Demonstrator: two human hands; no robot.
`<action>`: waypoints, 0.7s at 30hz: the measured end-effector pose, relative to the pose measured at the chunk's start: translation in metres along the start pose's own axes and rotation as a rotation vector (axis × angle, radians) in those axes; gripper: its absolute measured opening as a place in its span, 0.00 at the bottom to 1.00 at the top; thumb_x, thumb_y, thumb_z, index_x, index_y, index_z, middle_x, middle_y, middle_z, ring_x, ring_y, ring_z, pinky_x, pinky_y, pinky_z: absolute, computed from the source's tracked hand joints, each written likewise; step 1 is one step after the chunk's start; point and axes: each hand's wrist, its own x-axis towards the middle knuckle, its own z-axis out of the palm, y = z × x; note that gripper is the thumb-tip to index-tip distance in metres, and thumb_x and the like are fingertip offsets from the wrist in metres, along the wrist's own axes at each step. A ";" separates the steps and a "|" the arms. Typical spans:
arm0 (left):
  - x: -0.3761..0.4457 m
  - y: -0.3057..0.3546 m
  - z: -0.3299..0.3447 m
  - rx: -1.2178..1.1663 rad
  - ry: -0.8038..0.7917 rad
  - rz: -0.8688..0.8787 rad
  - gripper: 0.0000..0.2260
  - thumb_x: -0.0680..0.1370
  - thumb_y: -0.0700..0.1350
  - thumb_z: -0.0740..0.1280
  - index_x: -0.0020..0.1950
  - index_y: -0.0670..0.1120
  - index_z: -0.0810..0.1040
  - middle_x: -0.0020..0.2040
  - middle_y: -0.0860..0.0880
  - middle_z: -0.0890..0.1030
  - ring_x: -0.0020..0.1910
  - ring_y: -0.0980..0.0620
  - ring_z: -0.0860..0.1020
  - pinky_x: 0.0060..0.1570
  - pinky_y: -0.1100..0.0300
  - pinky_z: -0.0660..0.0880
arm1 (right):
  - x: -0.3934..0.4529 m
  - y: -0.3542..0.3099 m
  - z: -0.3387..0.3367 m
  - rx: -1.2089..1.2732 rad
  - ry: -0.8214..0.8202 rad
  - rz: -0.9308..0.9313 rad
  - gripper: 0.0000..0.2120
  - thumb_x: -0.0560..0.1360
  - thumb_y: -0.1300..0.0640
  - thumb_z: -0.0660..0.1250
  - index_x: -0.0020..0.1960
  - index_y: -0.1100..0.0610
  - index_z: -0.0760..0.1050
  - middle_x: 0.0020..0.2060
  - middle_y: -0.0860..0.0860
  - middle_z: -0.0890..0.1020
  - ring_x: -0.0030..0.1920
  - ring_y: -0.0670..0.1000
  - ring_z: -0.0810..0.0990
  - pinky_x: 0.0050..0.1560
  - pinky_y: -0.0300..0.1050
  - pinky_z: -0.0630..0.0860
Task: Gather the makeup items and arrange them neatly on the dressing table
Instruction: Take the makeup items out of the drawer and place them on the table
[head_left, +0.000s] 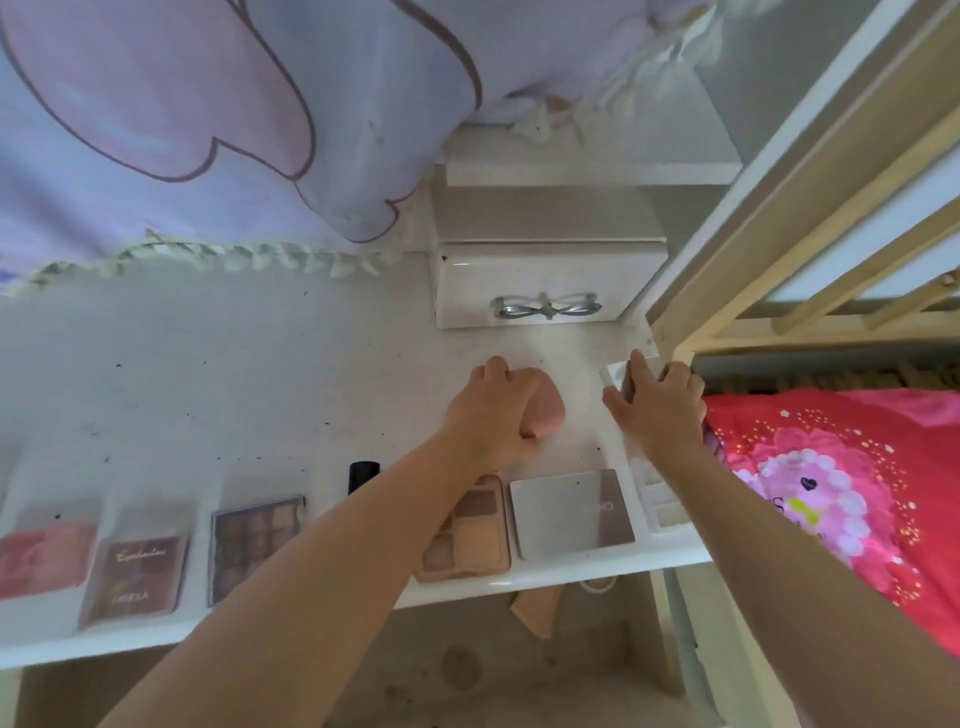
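My left hand (491, 410) grips a pink rounded makeup compact (545, 408) on the white dressing table (260, 395). My right hand (657, 402) holds a white palette (615, 375) at the table's right edge. Along the front edge lie a pink blush pack (47, 553), a brown eyeshadow pack (137, 574), a dark eyeshadow palette (254, 543), a beige palette (475, 535) partly under my left forearm, and a silver flat palette (571, 512). A black tube (362, 475) stands behind my left arm. Another white palette (662, 506) lies under my right wrist.
A white drawer box with a silver bow handle (545, 306) stands at the back of the table. A purple cartoon curtain (182, 119) hangs at the left. A wooden bed frame (810, 223) and red-pink bedding (841, 478) border the right side.
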 end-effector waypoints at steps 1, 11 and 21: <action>0.005 0.000 0.000 0.004 -0.002 0.017 0.25 0.70 0.45 0.69 0.64 0.45 0.65 0.61 0.42 0.64 0.61 0.43 0.64 0.52 0.51 0.71 | 0.004 -0.001 0.001 0.001 -0.006 0.006 0.26 0.76 0.48 0.58 0.72 0.53 0.58 0.65 0.64 0.62 0.63 0.64 0.61 0.61 0.56 0.64; 0.019 0.012 0.006 0.043 0.061 0.046 0.27 0.72 0.41 0.67 0.68 0.43 0.62 0.72 0.41 0.56 0.72 0.42 0.54 0.68 0.50 0.59 | 0.018 0.005 0.012 -0.020 0.035 -0.038 0.29 0.77 0.44 0.55 0.73 0.56 0.55 0.66 0.65 0.63 0.64 0.65 0.64 0.60 0.60 0.66; -0.076 0.065 0.082 0.139 0.185 -0.033 0.18 0.76 0.46 0.61 0.65 0.41 0.68 0.73 0.40 0.60 0.73 0.42 0.56 0.69 0.47 0.55 | -0.069 0.062 0.024 0.132 0.261 -0.418 0.18 0.74 0.59 0.61 0.61 0.69 0.71 0.60 0.69 0.72 0.61 0.66 0.70 0.62 0.54 0.65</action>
